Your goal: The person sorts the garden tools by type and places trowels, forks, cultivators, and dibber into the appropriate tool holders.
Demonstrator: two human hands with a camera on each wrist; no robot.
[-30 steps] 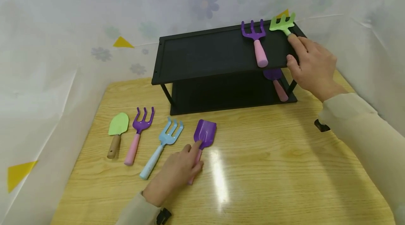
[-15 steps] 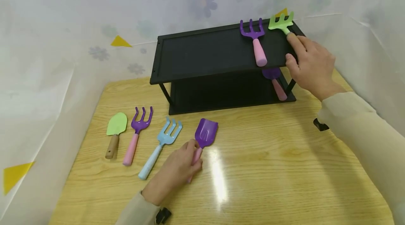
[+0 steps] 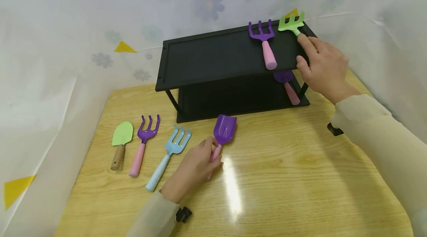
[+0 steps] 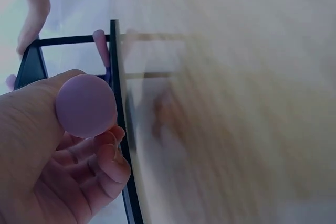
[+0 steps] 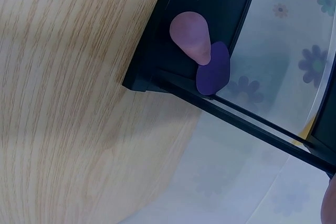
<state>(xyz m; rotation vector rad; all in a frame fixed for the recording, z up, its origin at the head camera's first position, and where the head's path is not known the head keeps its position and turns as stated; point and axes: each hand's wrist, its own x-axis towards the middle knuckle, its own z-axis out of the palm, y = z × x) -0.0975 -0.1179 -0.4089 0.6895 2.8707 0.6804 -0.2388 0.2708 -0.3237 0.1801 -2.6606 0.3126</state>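
Observation:
My left hand grips the pink handle of a purple hand shovel, its scoop pointing at the black rack. In the left wrist view, the round end of that pink handle faces the camera, with curled fingers beside it. My right hand holds a light green hand fork by its handle at the right end of the rack's upper shelf; the hand hides most of the handle. Beside it on that shelf lies a purple hand fork with a pink handle.
Another purple shovel, pink-handled, rests on the lower shelf at the right. Left on the wooden table lie a green trowel, a purple fork and a light blue fork. A patterned white sheet hangs behind the rack.
My left hand has closed its extended index finger round the shovel's handle and moved the shovel forward and right, nearer the rack. My right hand stays on the green fork. The head view has shifted slightly.

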